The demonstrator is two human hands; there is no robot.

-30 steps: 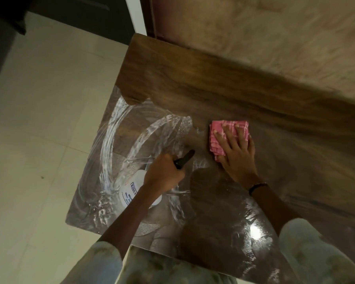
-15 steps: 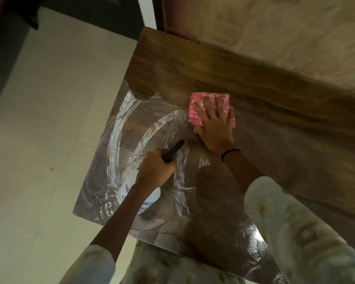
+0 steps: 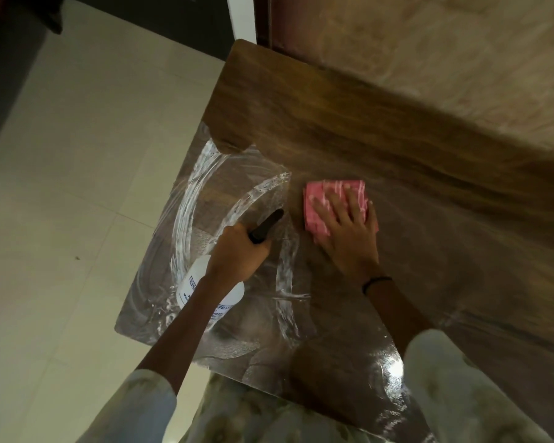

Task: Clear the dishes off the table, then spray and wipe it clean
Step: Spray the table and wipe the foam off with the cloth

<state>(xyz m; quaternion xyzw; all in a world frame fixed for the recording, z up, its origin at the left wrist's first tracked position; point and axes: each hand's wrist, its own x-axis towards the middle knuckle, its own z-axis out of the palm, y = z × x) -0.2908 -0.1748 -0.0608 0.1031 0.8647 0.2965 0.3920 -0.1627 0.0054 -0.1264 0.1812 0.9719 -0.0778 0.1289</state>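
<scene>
On the table's [image 3: 381, 129] left half, head view (the only view): the right hand [image 3: 349, 231] lies flat on a folded pink cloth [image 3: 320, 206], fingers [image 3: 338, 203] straight and slightly spread, palm pressing the cloth to the wood. Cloth sits mid-table, nearer the left edge than the right, just right of the wet arcs. It is roughly square, so it has no clear long axis; its far edge runs about parallel to the wall-side edge, and the fingers point toward that edge.

Left hand [image 3: 237, 251] grips the neck of a white spray bottle [image 3: 205, 292], fingers curled round it (trigger finger hidden, cannot tell if it squeezes). Bottle is near the front-left corner; whether its base touches the surface I cannot tell. Long axis looks about upright, tipped a little toward the camera; the black nozzle [image 3: 266, 227] points away and right, toward the cloth.

No dishes visible, so judged to be in the wipe stage. Wet streaks [image 3: 189, 199] curve over the left part; sheen near the front edge.

Risks (judgement): streaks along the left edge get missed if strokes stay central; liquid could run off the left edge onto the tiled floor [image 3: 61, 187] and make it slippery; a stray squeeze would spray the wiping hand; the bottle blocks the patch under it.
</scene>
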